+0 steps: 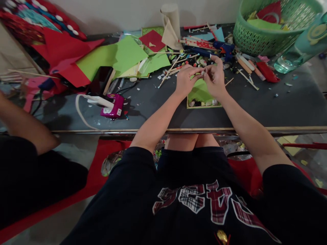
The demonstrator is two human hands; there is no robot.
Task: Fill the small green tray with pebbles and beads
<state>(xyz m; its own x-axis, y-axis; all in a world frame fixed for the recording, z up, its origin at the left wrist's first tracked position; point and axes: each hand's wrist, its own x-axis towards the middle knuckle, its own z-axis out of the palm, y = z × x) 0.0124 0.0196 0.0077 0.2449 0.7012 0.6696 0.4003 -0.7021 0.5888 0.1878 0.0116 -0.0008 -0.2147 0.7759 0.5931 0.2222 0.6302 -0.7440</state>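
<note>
Over a green panel with a pale rim (198,89), both my hands meet, fingertips close together. My left hand (187,79) pinches toward a small whitish piece (202,73), which looks like a pebble. The fingers of my right hand (215,76) close on the same piece from the other side. Along the panel's near edge lies a row of black and white pebbles (204,103). Just beyond my hands is a pile of mixed pebbles and scraps (196,62). My hands cover part of the panel.
A blue glue gun (226,49) and several sticks lie behind my right hand. A green basket (255,41) and a water bottle (288,54) stand at the right. Green paper (130,51), a phone (100,80) and a purple power socket (113,106) are left. Another person's arm (22,119) rests far left.
</note>
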